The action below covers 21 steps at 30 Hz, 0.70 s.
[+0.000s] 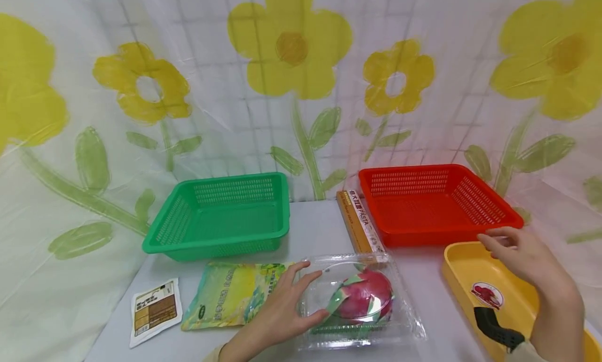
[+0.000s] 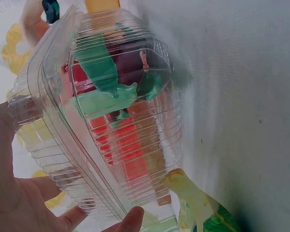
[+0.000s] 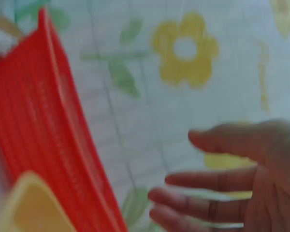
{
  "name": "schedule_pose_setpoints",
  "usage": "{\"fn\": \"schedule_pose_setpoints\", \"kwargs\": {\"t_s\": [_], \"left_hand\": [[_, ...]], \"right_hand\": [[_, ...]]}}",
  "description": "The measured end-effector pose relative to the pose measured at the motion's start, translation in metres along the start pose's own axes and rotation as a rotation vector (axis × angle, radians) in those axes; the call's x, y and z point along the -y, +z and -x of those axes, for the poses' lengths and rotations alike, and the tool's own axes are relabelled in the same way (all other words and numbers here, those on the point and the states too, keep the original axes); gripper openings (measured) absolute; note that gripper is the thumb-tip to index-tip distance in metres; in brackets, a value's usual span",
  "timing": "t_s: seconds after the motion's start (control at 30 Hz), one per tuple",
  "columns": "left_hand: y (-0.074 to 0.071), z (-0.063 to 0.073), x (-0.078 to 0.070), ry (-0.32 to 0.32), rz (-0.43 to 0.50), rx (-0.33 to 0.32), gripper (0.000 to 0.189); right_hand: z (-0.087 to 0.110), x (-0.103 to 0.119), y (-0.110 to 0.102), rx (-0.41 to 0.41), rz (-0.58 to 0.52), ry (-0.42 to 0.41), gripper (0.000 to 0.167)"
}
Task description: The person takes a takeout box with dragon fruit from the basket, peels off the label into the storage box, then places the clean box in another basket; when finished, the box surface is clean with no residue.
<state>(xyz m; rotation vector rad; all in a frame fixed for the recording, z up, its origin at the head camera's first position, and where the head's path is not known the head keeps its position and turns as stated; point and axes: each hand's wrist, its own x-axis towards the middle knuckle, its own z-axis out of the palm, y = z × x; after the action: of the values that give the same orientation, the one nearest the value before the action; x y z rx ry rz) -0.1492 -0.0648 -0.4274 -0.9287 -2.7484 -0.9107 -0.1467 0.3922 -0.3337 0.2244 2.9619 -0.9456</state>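
My left hand [image 1: 285, 308] lies at the left side of a clear plastic clamshell box [image 1: 404, 320], fingers spread along its lid and edge. A dragon fruit [image 1: 362, 296], pink with green scales, sits inside it. In the left wrist view, the box's ribbed wall [image 2: 130, 125] fills the middle, with thumb and fingers against its lid side. My right hand [image 1: 533, 263], fingers loosely bent and holding nothing, hovers over a yellow tray [image 1: 463, 294] beside the red basket [image 1: 423, 236]. In the right wrist view, that hand [image 3: 232, 179] is apart from the red basket.
A green basket [image 1: 216, 247] stands at the back left. Before it lie a yellow-green packet [image 1: 226, 294] and a small white-and-brown packet [image 1: 156, 312]. A pasta box [image 1: 358, 221] lies between the baskets, its near end behind the clamshell. A flowered curtain [image 1: 211, 116] hangs behind.
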Motion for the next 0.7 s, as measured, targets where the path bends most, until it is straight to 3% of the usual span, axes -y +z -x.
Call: {"fn": "schedule_pose_setpoints", "kwargs": {"t_s": [0.13,0.23,0.33,0.43,0.7], "left_hand": [[0.001,0.000,-0.002,-0.017,0.047,-0.001,0.066],[0.001,0.000,-0.002,-0.024,0.054,-0.008,0.066],[0.000,0.002,0.000,-0.024,0.058,-0.011,0.065],[0.000,0.003,0.000,-0.011,0.063,-0.017,0.066],[0.005,0.002,0.000,0.006,0.094,-0.031,0.065]], "right_hand": [[0.010,0.041,0.026,0.000,-0.099,-0.244,0.042],[0.013,0.065,0.051,0.064,-0.173,-0.308,0.033],[0.013,0.076,0.076,0.110,-0.227,-0.306,0.032],[0.015,0.078,0.094,0.098,-0.271,-0.287,0.034],[0.017,0.069,0.120,0.073,-0.387,-0.194,0.046]]}}
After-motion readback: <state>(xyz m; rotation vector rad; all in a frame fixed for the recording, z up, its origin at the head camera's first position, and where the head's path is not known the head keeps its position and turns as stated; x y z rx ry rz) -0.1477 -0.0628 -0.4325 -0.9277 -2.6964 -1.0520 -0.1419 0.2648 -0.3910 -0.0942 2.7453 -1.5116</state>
